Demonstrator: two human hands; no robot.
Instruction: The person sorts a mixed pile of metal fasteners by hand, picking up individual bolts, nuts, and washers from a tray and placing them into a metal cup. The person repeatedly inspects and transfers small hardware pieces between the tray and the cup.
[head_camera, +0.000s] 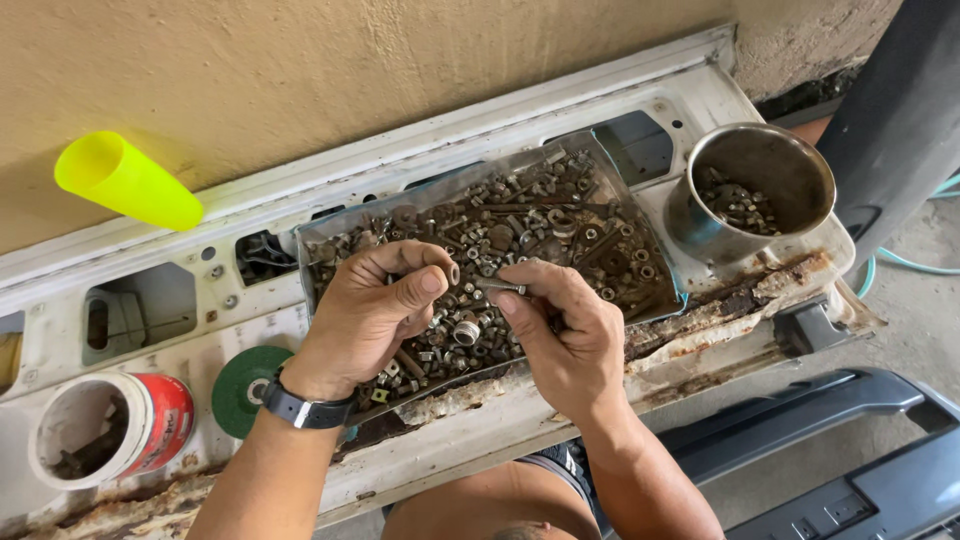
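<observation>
Over in the upper left of the frame a neon yellow plastic cone (127, 181) is seen lying against the tan wall (330, 70), and down in the lower left a white and red tub (110, 427) is parked on the rusty white metal panel (560, 130), with a green grinding disc (245, 388) laid flat just beside it. Moving toward the middle, the left hand (375, 310), a dark watch (303, 410) strapped at its wrist, is held over the clear tray of mixed hardware (318, 240); its thumb and forefinger are pressed together on something small, though what exactly is pinched can't be made out, kinda lost against the clutter. Right next to it, the right hand (565, 335) is curled, and a small bolt (500, 287) is nipped by its thumb and fingertips, held just above the pile at centre frame. That bolt looks stiff, light and probably a bit greasy or rusty, so it's likely to be slippery; it'd best be gripped across the shank near the head, where it can't roll out. A fat threaded nut (466, 332) is sitting in the pile between the two hands. Further right, a dented steel cup (790, 165) with a few nuts inside is stood on the panel, and dark grey plastic trim (860, 470) is seen in the lower right.
</observation>
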